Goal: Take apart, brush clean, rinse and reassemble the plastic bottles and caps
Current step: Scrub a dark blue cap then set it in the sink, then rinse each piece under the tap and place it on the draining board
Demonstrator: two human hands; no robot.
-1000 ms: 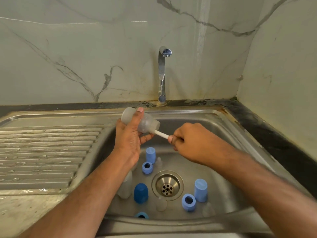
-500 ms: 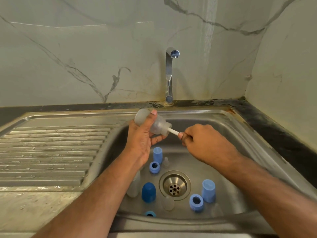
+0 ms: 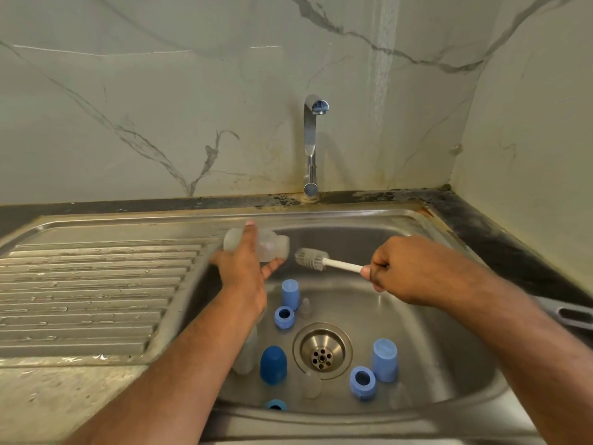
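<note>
My left hand grips a clear plastic bottle on its side over the sink's left wall, mouth pointing right. My right hand holds the white handle of a small bottle brush; its grey bristle head is out of the bottle, just right of the mouth. On the sink floor lie light blue caps, blue rings, a dark blue cap, small clear nozzles and another clear bottle partly behind my left forearm.
The steel sink has a round drain in its middle. A chrome tap stands at the back, with no water running. A ribbed, wet draining board lies to the left. Marble walls close the back and right.
My right hand has pulled the brush out of the bottle to the right, baring the bristle head. The left hand with the bottle has tipped slightly toward level.
</note>
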